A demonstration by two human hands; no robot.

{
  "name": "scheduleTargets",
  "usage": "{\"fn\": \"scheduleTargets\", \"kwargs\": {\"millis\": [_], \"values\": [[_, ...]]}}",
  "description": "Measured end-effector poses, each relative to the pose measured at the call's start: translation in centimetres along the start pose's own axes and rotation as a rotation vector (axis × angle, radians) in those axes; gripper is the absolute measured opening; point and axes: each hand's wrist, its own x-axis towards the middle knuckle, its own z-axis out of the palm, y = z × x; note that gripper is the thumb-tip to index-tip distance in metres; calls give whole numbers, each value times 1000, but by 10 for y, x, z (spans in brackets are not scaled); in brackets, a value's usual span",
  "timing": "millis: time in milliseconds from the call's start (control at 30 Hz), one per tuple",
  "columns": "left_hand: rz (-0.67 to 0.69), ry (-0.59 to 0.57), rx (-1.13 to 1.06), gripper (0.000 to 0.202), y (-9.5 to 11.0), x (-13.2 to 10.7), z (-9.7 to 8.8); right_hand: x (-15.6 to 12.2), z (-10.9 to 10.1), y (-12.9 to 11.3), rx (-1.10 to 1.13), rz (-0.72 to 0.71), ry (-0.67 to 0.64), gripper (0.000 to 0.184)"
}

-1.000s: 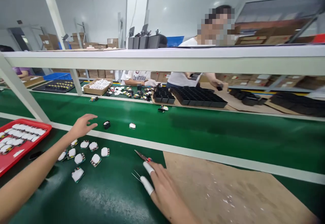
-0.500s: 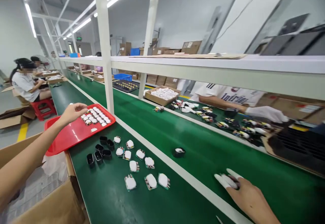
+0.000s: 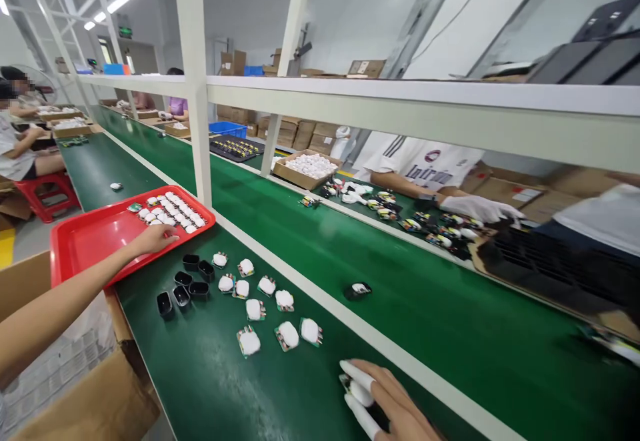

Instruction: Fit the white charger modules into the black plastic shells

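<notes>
My right hand (image 3: 387, 401), white covers on its fingertips, grips a white-topped circuit board (image 3: 359, 393) low over the green bench beside the belt. A dark part shows under it, partly hidden by my fingers. My left hand (image 3: 156, 238) is at the near edge of the red tray (image 3: 85, 244), fingers bent down and pinched together. Whatever lies in that pinch is too small to make out. White pieces (image 3: 180, 209) stand in rows in the tray. Between my hands lie several circuit boards with white pads (image 3: 254, 309) and several open black cases (image 3: 190, 263).
A green conveyor belt (image 3: 300, 247) runs beyond a pale rail, carrying a black case with a white piece (image 3: 359, 289). A white frame post (image 3: 195, 141) rises by the tray. Across the belt, a co-worker's gloved hand (image 3: 480, 209) is over assorted parts. A cardboard box (image 3: 85, 387) stands lower left.
My right hand has come from over the belt to the near bench with the circuit board. My left hand has lowered to the tray's near edge. The view has shifted slightly.
</notes>
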Motion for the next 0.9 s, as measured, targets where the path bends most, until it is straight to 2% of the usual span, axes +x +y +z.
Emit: {"fn": "scheduleTargets", "kwargs": {"millis": [100, 200, 267, 333, 433, 533, 633, 700, 800, 900], "values": [[2, 56, 35, 64, 16, -3, -3, -14, 0, -13, -155, -11, 31, 38], [66, 95, 52, 69, 50, -26, -10, -22, -1, -26, -291, 65, 80, 46], [200, 27, 60, 58, 74, -49, -12, -25, -1, -36, -312, 93, 87, 42], [399, -101, 102, 47, 90, -72, -8, -26, 0, -46, -295, 122, 101, 35], [594, -118, 221, 40, 93, -96, 10, -26, 1, -59, -249, 159, 123, 30], [642, -70, 278, 44, 86, -105, 28, -26, 2, -68, -272, 154, 142, 23], [687, -57, 259, 46, 91, -105, 35, -24, 7, -71, -362, 181, 172, 13], [727, -23, 202, 41, 108, -108, 35, -20, 11, -73, -391, 201, 176, 8], [789, -5, 38, 27, 148, -124, 44, -16, 13, -77, -424, 232, 183, 12], [897, -133, -113, 15, 190, -148, 72, -17, 13, -87, -470, 232, 164, 11]]}}
